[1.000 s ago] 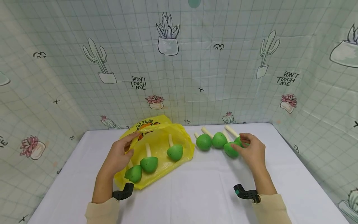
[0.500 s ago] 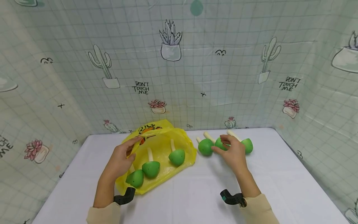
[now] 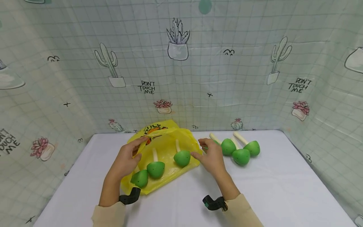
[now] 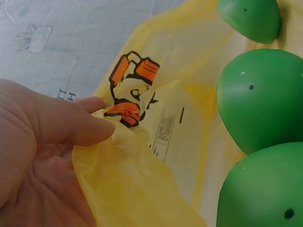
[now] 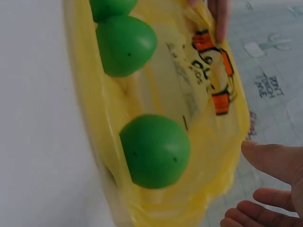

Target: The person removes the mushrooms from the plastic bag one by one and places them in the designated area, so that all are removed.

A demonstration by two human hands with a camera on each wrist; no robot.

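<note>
A yellow plastic bag (image 3: 170,180) lies on its side with its mouth towards me. Inside it are three green ball-headed things with pale sticks, one nearest the right edge (image 3: 182,158). My left hand (image 3: 124,162) pinches the upper left edge of the mouth between thumb and fingers, as the left wrist view also shows. Beside the bag's right edge is my right hand (image 3: 211,156), fingers apart and holding nothing. Its thumb (image 5: 272,158) is close to the bag's edge; I cannot tell whether they touch.
Several more green ball-headed things, one in front (image 3: 241,157), lie bunched right of the bag; my right hand partly hides one. A white cloth (image 3: 283,189) covers the table. Behind it hangs a checked curtain (image 3: 210,72) with printed plants.
My right hand has moved left, from over the loose green things to the bag's right edge. My left hand still holds the bag's edge. The three things inside stay put.
</note>
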